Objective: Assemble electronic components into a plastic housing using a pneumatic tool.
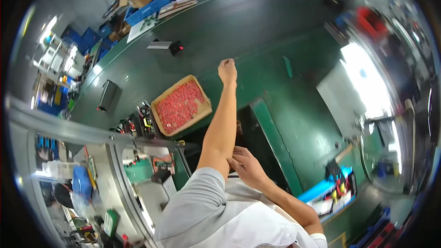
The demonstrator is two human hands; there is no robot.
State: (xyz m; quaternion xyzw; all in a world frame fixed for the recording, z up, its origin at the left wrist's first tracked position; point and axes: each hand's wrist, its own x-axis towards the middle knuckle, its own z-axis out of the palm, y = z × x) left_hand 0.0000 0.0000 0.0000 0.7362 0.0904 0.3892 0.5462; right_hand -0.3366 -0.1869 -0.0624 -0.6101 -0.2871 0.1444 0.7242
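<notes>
My left arm reaches forward over the green worktop [271,73], and my left hand [227,70] at its end is closed in a fist. Whatever the fist may hold is hidden. My right hand [248,167] rests its fingertips on my left forearm near the elbow; its fingers are loosely apart and nothing shows in them. Left of the left forearm lies a shallow cardboard box [205,108] filled with many small red pieces [179,105], too small to name.
A dark device with a metal plate [172,47] and a black box-shaped unit [108,95] stand farther left on the dark belt surface [220,18]. A small green strip [288,66] lies right of my left hand. A blue-edged tray [326,190] sits at lower right. A metal frame post [124,188] rises at left.
</notes>
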